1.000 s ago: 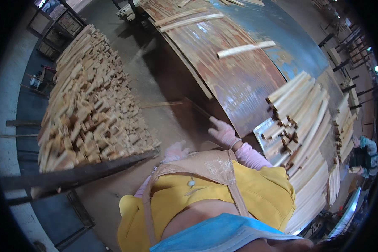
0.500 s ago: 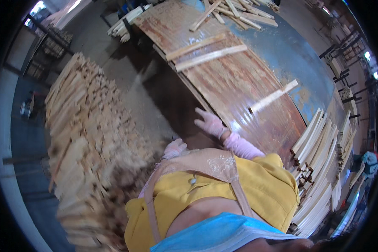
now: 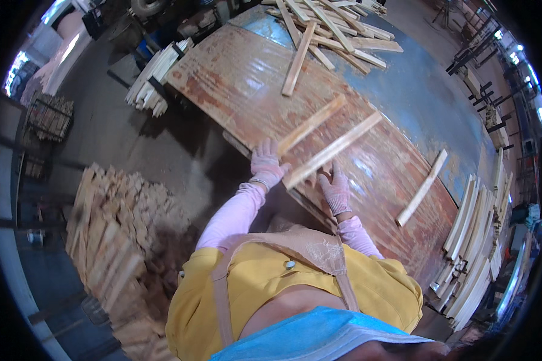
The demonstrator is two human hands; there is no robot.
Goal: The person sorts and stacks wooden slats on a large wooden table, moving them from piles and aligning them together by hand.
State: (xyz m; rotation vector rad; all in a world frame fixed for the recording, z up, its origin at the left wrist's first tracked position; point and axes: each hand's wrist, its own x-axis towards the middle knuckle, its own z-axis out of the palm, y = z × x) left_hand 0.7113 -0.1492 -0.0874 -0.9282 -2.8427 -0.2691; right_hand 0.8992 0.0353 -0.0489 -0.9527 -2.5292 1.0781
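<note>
Two pale wooden strips lie slantwise on the worn brown plywood board [image 3: 223, 78] in front of me. My left hand [image 3: 267, 164], in a pinkish work glove, is at the near end of the farther strip [image 3: 312, 124]. Its fingers are stretched out and the thumb is apart. Beside the nearer strip [image 3: 337, 147], on its right, is my gloved right hand [image 3: 336, 191], fingers apart and pointing toward it. Whether the fingertips touch the wood I cannot tell. A third strip [image 3: 423, 188] lies separately to the right on the board.
A loose heap of strips [image 3: 349, 42] covers the far end of the blue tabletop [image 3: 403, 90]. Stacked strips [image 3: 470, 253] stand at the right. On the floor at left is a large pile of wood pieces [image 3: 114, 234]; a white-strip bundle [image 3: 153, 81] sits beyond the board's left edge.
Both hands have moved forward from near my body to the two strips on the board. My view has shifted, so the board and strips appear closer.
</note>
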